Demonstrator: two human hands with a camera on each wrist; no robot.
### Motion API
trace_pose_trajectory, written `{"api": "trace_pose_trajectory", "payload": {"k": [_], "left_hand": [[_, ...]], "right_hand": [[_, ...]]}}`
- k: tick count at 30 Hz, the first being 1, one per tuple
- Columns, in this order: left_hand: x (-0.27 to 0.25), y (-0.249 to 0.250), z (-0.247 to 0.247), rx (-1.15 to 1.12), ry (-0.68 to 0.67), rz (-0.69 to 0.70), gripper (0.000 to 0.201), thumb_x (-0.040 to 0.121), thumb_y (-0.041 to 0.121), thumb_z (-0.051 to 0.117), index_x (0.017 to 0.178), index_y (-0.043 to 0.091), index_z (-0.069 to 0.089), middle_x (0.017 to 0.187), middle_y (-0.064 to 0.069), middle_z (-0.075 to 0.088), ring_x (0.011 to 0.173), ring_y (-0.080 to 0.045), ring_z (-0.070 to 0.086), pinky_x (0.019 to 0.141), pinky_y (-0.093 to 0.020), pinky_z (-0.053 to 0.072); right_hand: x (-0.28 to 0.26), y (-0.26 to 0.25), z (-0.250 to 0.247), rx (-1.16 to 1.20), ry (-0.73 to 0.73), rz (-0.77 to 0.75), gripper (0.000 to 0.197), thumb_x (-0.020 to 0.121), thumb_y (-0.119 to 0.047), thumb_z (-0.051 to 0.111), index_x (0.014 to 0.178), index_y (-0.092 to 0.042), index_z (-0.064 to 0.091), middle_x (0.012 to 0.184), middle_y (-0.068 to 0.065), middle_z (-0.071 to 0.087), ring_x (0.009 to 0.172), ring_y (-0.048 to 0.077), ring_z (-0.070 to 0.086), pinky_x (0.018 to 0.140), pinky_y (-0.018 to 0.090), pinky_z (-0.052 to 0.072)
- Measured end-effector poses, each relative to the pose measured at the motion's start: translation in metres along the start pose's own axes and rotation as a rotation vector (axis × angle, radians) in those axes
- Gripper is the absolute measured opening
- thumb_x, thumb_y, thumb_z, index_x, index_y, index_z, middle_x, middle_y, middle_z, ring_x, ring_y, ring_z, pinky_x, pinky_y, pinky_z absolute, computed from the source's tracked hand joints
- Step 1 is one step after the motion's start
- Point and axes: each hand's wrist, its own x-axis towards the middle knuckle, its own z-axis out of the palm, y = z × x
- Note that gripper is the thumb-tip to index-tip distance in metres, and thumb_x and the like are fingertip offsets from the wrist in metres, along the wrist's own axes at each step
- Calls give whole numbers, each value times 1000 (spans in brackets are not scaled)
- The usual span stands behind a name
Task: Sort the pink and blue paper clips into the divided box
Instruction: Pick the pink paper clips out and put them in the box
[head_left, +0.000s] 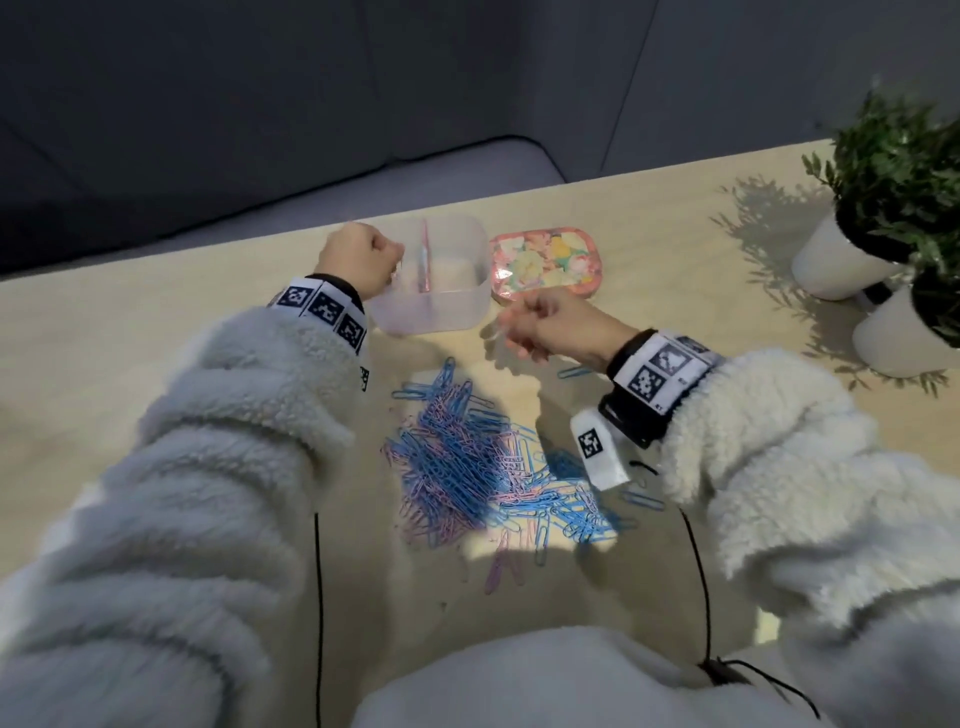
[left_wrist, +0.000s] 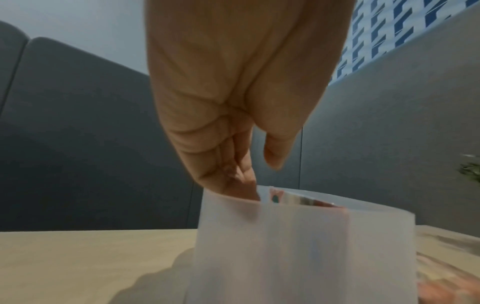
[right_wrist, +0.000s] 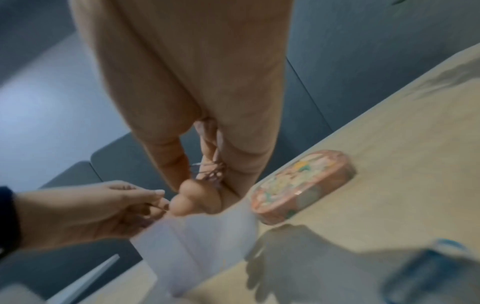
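Fleece sleeves and marker bands on both arms

The person wears a fluffy, pale grey-white fleece top (head_left: 519, 680). Each wrist carries a white band with black square code patterns (head_left: 322, 310) (head_left: 660, 371), on a black strap. Thin black cables (head_left: 318, 597) run down along both sleeves.

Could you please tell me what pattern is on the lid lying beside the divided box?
The lid has a pink rim and a pastel floral print; the head view shows it best.
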Motion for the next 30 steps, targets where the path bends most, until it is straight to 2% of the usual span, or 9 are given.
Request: {"api": "trace_pose_trajectory", "payload": {"k": [5,12,15,18,22,24,26,28,30], "left_hand": [[-4,-6,-5,-85,45,39,32,93,22,36,106,7,62,115,-17,63,103,-35,61,93,-48,51],[-67,-23,-4,-52,260,225,21,90,12,44,102,9,61,108,-10,59,87,-24,57,84,-34,48],[-99,-35,8,57,187,228,18,93,15,47,105,8,58,107,-8,53,79,-15,50,75,-26,39],[-118,-53,26,113,-1,159,16,92,16,50,100,8,61,101,-9,55,82,-18,53,74,-27,39],[-129,-63,46,157,-129,34,17,88,24,57,96,10,63,97,-9,59,87,-25,60,79,-37,48],[-130,-63,52,181,-175,-7,20,84,28,62,95,12,62,97,-10,59,88,-26,59,80,-38,48],[-130,-61,58,204,-207,-16,25,79,30,67,95,12,61,97,-11,59,91,-28,58,81,-39,47],[-132,-59,65,226,-215,6,28,76,29,70,96,12,60,99,-12,58,93,-30,57,82,-41,48],[-135,-57,69,237,-206,29,28,77,26,70,98,11,60,101,-12,57,95,-30,57,84,-43,48]], "right_hand": [[41,-52,16,160,88,60,23,91,-9,43,70,-6,53,59,9,51,37,10,46,33,17,31],[86,-94,69,148,130,28,21,86,-5,39,71,-4,53,59,12,52,45,20,46,43,20,36],[90,-97,74,-82,38,-13,18,90,-7,37,91,-4,55,86,19,55,60,21,50,55,26,39],[80,-98,68,-153,58,-94,31,96,-7,35,115,4,56,117,22,58,99,31,59,68,30,46],[41,-66,62,163,165,-196,27,89,7,32,86,-3,56,73,6,55,53,13,54,47,20,46],[23,-33,65,-118,35,-218,28,86,8,36,85,-4,61,76,8,61,60,19,60,55,21,49],[16,1,68,-528,-102,-268,35,82,8,41,104,-3,65,104,13,66,95,27,60,83,25,47],[16,23,68,-830,-205,-304,51,79,6,44,126,-11,55,134,12,50,120,31,43,103,37,36],[18,33,68,-968,-234,-365,57,78,-2,54,132,-17,49,142,10,41,123,32,36,103,43,34]]}}
